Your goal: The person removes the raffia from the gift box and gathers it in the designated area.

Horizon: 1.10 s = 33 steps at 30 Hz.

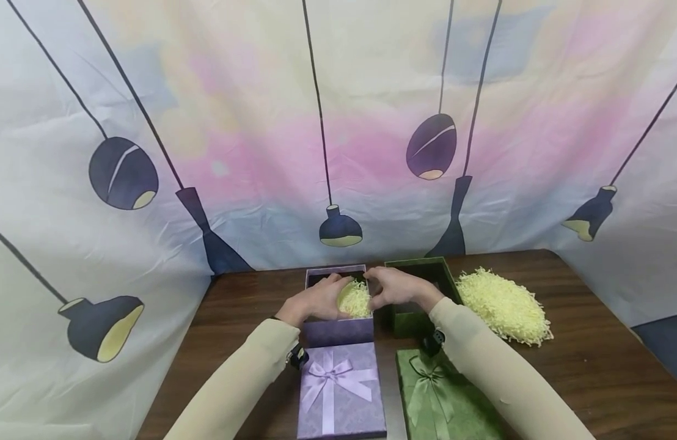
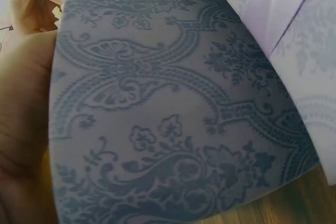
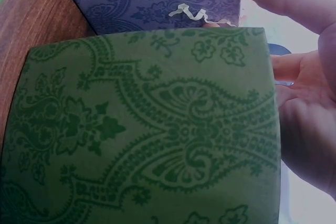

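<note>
My left hand [image 1: 320,299] reaches over the left side of a purple patterned gift box [image 1: 338,333]. Its thumb and fingers lie spread against a clump of pale yellow shredded paper [image 1: 356,300] inside; some fingertips are hidden. At the box's right rim is my right hand [image 1: 396,287], thumb and fingers apart, with the thumb touching the edge in the right wrist view. A few loose shreds [image 3: 191,11] show against the purple wall there. My right forearm passes over an uncovered green patterned box [image 1: 412,324], which hides part of that hand in the right wrist view.
In front of the boxes lie a purple lid [image 1: 311,421] with a lilac bow and a green lid [image 1: 470,409] with a green bow. A big heap of yellow shredded paper [image 1: 503,305] sits right of the green box. A printed cloth [image 1: 272,232] hangs behind the wooden table [image 1: 245,299].
</note>
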Each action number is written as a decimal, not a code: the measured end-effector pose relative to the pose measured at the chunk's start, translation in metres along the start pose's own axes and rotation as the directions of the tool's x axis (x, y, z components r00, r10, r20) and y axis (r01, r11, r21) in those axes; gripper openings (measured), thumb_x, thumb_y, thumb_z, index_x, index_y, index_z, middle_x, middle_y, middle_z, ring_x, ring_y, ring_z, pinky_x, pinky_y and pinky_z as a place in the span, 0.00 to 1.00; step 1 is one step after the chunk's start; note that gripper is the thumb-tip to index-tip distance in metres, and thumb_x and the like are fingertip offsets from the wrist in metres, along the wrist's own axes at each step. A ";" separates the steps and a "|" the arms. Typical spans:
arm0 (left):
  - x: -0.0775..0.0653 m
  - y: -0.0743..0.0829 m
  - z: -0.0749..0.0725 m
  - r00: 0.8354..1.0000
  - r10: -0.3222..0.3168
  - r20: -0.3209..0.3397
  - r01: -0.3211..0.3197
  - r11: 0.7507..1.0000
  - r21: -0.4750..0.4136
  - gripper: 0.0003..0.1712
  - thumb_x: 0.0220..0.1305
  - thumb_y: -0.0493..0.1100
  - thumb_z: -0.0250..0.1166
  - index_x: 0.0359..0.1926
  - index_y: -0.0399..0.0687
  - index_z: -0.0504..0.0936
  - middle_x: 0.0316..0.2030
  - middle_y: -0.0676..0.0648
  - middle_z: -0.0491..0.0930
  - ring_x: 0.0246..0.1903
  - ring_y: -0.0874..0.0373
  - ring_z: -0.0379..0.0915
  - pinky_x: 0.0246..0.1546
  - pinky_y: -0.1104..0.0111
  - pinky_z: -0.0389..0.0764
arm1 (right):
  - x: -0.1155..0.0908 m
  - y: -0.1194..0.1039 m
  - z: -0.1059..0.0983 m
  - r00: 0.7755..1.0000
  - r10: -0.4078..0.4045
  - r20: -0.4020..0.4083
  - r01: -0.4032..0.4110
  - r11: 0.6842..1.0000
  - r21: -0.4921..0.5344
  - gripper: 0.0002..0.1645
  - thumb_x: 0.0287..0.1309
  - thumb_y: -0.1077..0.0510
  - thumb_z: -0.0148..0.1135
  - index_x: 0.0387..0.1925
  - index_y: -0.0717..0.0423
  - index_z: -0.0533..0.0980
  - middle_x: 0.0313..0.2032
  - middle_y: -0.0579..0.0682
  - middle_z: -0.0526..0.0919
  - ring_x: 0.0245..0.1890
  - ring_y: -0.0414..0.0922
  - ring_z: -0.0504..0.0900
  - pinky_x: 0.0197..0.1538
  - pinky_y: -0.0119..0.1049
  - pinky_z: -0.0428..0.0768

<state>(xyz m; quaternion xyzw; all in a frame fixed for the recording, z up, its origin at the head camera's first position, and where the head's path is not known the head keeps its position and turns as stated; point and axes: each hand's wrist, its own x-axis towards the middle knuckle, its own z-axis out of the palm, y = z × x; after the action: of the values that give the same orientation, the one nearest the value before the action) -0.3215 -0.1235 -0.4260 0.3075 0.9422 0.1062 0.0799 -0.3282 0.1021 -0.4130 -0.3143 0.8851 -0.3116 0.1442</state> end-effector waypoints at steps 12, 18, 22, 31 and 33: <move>0.007 -0.002 0.003 0.998 0.017 0.057 -0.017 1.000 -0.003 0.52 0.53 0.60 0.71 0.74 0.48 0.58 0.62 0.39 0.67 0.60 0.42 0.68 0.58 0.53 0.73 | -0.001 0.000 0.000 1.000 0.015 -0.001 -0.015 1.000 -0.006 0.48 0.48 0.55 0.74 0.66 0.71 0.63 0.57 0.63 0.76 0.46 0.47 0.84 0.45 0.37 0.83; 0.011 -0.002 0.006 0.995 0.029 0.092 -0.031 0.999 0.025 0.48 0.55 0.59 0.70 0.72 0.49 0.61 0.61 0.39 0.69 0.59 0.43 0.68 0.58 0.52 0.73 | 0.000 0.001 0.001 1.000 0.009 -0.002 -0.009 1.000 0.003 0.48 0.47 0.56 0.74 0.66 0.72 0.63 0.57 0.64 0.76 0.46 0.48 0.85 0.46 0.37 0.83; 0.014 -0.003 0.012 0.989 -0.002 0.148 -0.002 1.000 0.028 0.47 0.57 0.60 0.67 0.73 0.50 0.61 0.66 0.37 0.64 0.65 0.37 0.62 0.62 0.48 0.69 | 0.000 0.002 0.002 1.000 0.006 -0.004 -0.006 1.000 0.003 0.47 0.47 0.57 0.74 0.65 0.72 0.63 0.56 0.64 0.77 0.45 0.47 0.85 0.46 0.37 0.82; 0.021 -0.002 0.020 0.978 -0.088 0.189 0.077 0.995 0.065 0.47 0.59 0.64 0.64 0.74 0.52 0.61 0.72 0.36 0.55 0.68 0.30 0.54 0.66 0.44 0.62 | 0.001 0.002 0.003 1.000 0.000 -0.015 0.000 1.000 0.011 0.47 0.46 0.59 0.74 0.64 0.73 0.64 0.54 0.63 0.78 0.44 0.47 0.85 0.45 0.36 0.82; 0.022 -0.001 0.021 0.977 -0.093 0.190 0.082 0.995 0.062 0.46 0.58 0.63 0.64 0.73 0.52 0.62 0.72 0.35 0.55 0.68 0.30 0.53 0.66 0.44 0.61 | 0.001 0.001 0.003 1.000 0.006 -0.015 -0.006 1.000 0.012 0.47 0.46 0.58 0.74 0.65 0.73 0.63 0.55 0.64 0.77 0.44 0.47 0.85 0.45 0.36 0.82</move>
<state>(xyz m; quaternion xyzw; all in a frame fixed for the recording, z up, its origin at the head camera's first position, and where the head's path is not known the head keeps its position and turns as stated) -0.3353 -0.1083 -0.4483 0.2765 0.9452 0.0469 0.1671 -0.3283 0.1008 -0.4163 -0.3087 0.8851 -0.3187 0.1405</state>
